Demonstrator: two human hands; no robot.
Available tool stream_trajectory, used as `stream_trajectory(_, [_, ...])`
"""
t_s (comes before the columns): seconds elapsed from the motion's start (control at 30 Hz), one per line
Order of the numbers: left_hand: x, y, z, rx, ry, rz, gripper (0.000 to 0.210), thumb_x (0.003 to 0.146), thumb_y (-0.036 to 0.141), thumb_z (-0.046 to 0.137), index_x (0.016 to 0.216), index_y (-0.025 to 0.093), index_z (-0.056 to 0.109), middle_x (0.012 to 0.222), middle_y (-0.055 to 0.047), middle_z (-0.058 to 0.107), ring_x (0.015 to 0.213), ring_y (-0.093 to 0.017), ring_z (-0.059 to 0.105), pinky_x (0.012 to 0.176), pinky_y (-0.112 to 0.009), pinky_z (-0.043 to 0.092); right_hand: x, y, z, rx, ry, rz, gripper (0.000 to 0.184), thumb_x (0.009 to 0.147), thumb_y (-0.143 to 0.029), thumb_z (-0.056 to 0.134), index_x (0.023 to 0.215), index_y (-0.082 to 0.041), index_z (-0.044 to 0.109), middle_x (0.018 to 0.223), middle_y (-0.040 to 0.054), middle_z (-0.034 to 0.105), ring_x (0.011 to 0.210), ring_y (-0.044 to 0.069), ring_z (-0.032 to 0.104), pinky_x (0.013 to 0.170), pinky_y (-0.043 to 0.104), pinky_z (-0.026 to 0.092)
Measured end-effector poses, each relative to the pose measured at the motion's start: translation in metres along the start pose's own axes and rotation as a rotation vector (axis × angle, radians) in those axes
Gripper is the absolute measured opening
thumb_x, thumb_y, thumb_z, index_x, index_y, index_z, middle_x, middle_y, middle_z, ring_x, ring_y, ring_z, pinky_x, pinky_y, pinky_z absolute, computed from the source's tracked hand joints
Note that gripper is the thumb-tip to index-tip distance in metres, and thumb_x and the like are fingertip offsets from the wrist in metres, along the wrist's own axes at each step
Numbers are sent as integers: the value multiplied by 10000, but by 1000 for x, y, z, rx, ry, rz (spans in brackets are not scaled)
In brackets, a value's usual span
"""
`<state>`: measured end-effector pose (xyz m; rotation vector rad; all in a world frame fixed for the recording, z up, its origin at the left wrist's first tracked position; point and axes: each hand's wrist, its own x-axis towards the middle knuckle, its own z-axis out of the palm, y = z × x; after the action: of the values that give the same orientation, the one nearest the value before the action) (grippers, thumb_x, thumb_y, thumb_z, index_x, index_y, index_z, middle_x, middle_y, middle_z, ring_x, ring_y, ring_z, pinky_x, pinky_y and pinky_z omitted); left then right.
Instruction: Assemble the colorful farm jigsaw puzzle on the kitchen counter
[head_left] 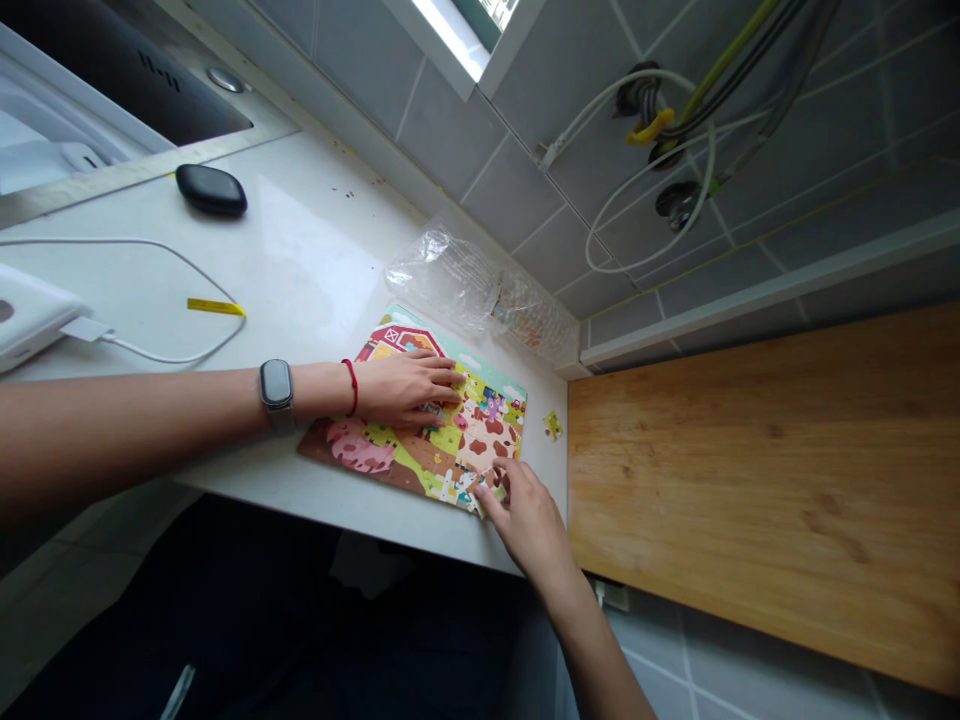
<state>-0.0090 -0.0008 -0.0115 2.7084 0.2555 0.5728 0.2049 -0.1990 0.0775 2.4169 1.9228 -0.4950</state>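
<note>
A colourful farm jigsaw puzzle (pixel 375 455) with a pig, a cow and a red barn lies on the white counter. My left hand (pixel 409 387) rests flat over its upper middle, fingers stretched out, and hides part of the picture. At the puzzle's lower right corner, my right hand (pixel 517 505) pinches a puzzle piece (pixel 480 492) between thumb and fingers. That piece is tilted against the board there, partly covered by the fingers. One loose puzzle piece (pixel 553 425) sits on the counter to the right of the board.
Crumpled clear plastic packaging (pixel 442 270) lies behind the puzzle by the tiled wall. A wooden board (pixel 750 470) borders the counter on the right. On the left are a black oval case (pixel 211 190), a white charger (pixel 34 315) with its cable, and a sink edge (pixel 150 170).
</note>
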Motion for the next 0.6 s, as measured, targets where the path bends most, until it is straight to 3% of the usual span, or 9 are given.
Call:
stream_trajectory(0.2, [0,-1,2,-37,50,11,373,987,418,631,1304,243,718,1478,-113,628,1400,-319,540,1206,-439,367,3,23,6,454,-89,54,273,860,-410,692,1035,-207,741,705,-6,659,637,176,608,628,286,492])
stream_trajectory(0.43, [1,0,-1,0,-9,11,391,1015,426,575,1331,230,695,1511,-109,599,1410,-327,522,1210,-444,359,1,38,16,912,-73,239,495,711,-602,843,939,-184,707,656,-24,628,495,121,532,488,256,434])
stream_trajectory(0.6, [0,0,-2,-13,-6,6,392,1019,430,573,1332,229,695,1507,-112,602,1418,-335,515,1215,-450,353,-2,37,24,982,-8,301,540,674,-616,873,934,-180,691,653,-18,638,462,107,520,414,226,365])
